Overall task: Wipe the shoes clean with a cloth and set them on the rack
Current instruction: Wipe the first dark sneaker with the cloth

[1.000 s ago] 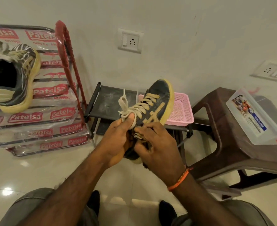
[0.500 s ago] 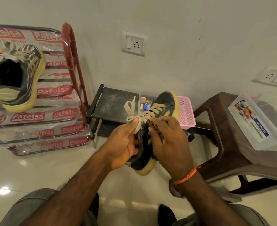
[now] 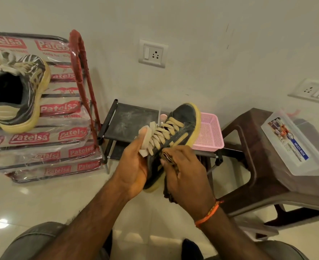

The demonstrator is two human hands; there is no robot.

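Observation:
A dark sneaker (image 3: 183,117) with a yellowed sole and cream laces is held up in front of me, toe pointing away and to the right. My left hand (image 3: 134,166) grips its heel end, thumb lying over the tongue and laces. My right hand (image 3: 186,173) presses a small dark striped cloth (image 3: 167,157) against the shoe's right side, fingers curled round the cloth. A second dark sneaker (image 3: 16,91) rests on the top tier of the shoe rack (image 3: 81,76) at the left, which is wrapped in printed plastic.
A low black shelf (image 3: 130,119) stands against the wall behind the shoe, with a pink basket (image 3: 210,134) on it. At the right is a brown plastic stool (image 3: 252,147) carrying a clear plastic box (image 3: 293,145). My knees show at the bottom over a glossy tiled floor.
The shoe rose and its toe tilted up again after dipping. My right hand slid back down the shoe's side toward the heel with the cloth. My left thumb moved up over the laces.

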